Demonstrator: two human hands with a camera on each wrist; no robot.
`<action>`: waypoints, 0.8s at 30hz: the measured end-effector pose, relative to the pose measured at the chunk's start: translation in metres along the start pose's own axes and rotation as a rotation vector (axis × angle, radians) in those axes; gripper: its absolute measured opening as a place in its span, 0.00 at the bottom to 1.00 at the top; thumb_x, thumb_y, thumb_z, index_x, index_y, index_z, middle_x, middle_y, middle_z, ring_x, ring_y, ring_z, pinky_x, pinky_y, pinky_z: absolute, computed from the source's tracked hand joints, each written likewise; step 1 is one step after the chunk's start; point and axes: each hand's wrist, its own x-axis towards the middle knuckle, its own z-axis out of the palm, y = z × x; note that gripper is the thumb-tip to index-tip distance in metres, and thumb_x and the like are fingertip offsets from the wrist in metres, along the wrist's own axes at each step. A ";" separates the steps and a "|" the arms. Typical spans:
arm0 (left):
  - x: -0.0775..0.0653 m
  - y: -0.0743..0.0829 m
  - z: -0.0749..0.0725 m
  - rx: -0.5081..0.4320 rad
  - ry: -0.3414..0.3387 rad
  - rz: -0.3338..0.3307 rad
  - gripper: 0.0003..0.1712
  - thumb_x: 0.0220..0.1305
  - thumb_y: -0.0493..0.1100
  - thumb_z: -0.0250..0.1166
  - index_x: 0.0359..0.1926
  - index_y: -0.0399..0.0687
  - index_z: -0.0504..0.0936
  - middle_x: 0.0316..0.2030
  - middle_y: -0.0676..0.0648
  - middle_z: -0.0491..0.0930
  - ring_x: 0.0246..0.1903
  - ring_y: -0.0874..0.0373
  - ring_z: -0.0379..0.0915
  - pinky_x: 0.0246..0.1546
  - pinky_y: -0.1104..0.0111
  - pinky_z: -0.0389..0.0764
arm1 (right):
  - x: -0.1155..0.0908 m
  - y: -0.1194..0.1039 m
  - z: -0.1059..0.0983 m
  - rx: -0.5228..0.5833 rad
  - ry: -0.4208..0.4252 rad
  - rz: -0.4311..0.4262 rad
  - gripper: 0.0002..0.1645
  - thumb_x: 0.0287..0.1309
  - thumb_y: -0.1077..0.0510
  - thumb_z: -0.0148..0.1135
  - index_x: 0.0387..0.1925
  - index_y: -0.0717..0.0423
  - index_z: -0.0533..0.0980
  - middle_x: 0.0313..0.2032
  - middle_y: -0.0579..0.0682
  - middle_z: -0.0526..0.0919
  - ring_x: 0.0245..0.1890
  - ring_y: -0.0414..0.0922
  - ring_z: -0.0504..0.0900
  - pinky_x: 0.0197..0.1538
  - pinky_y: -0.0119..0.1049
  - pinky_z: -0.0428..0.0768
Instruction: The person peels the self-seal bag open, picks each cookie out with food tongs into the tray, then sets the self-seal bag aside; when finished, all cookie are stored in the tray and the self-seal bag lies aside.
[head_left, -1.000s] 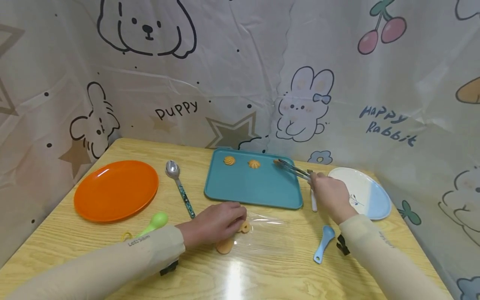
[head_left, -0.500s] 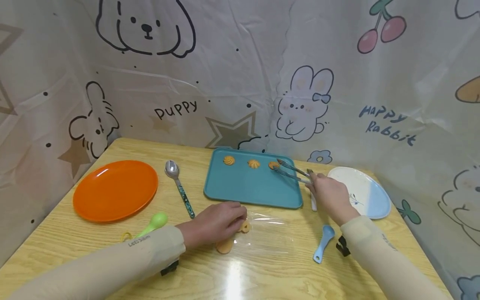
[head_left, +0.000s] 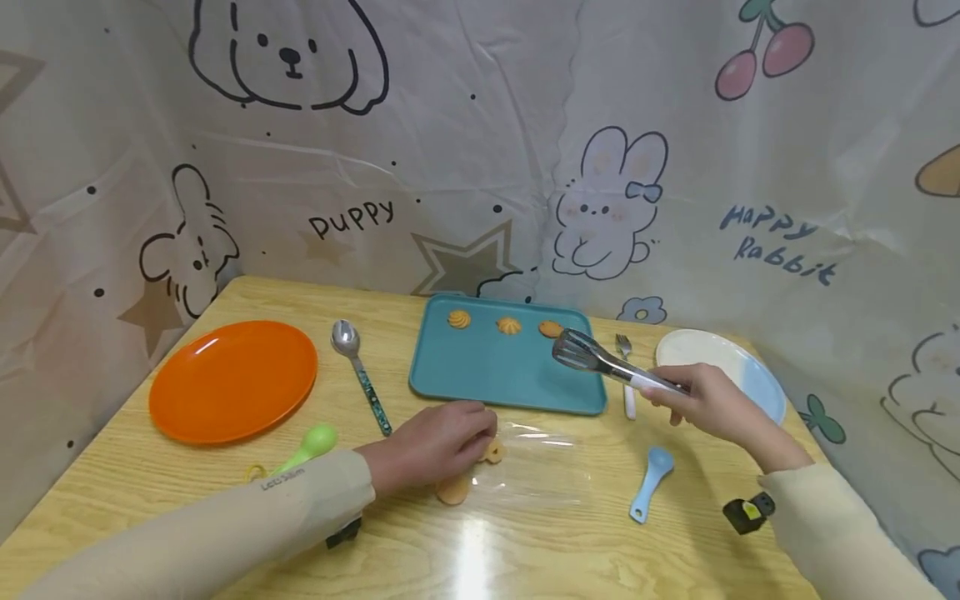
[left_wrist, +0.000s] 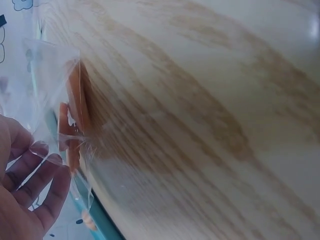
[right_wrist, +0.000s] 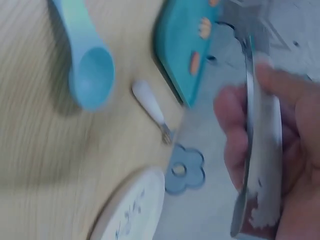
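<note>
Right hand (head_left: 708, 400), mine, one: clamped round the tongs (head_left: 618, 367), thumb on one side, fingers on the other. Tongs: metal, slotted, held raised on a slant, head toward the tray's right end, their two arms close together.

Left hand (head_left: 435, 447), mine, one: fingers curled, gripping a clear bag (head_left: 543, 479) off the tray's near edge. Showing through the film, orange-tan pieces, among them a ring-like piece (head_left: 492, 452) and a broader flat piece (head_left: 453, 491), both just beside my fingers.

Tray (head_left: 506, 379), blue-green, one: midway along the counter (head_left: 390, 554), at its far edge. On it, in a row along its far rim, well apart: swirled biscuit (head_left: 459, 319), left; fluted biscuit (head_left: 508, 326), middle; oval biscuit (head_left: 550, 329), right.

Orange plate (head_left: 232, 383): by the counter's left edge.

Metal spoon (head_left: 363, 382), patterned handle: between orange plate and tray, bowl toward the far edge.

Green utensil (head_left: 318, 440): nearer me, partly covered by my left sleeve (head_left: 300, 512).

Fork (head_left: 629, 402), white handle: just beside the tray's right side, tines toward the far edge.

White-and-blue plate (head_left: 720, 350): far right corner, partly behind my right hand.

Blue spoon (head_left: 651, 485): toward the counter's right edge, nearer me than the fork.

Printed sheet (head_left: 480, 150): hanging behind the far edge, with cartoon animals, stars, cherries.
</note>
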 end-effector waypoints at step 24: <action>0.002 0.000 -0.001 -0.009 -0.039 -0.002 0.08 0.74 0.46 0.52 0.43 0.54 0.78 0.33 0.58 0.73 0.29 0.67 0.67 0.30 0.77 0.72 | -0.057 0.033 0.009 0.532 -0.616 -0.075 0.16 0.70 0.57 0.51 0.44 0.67 0.78 0.27 0.73 0.76 0.16 0.31 0.75 0.19 0.39 0.78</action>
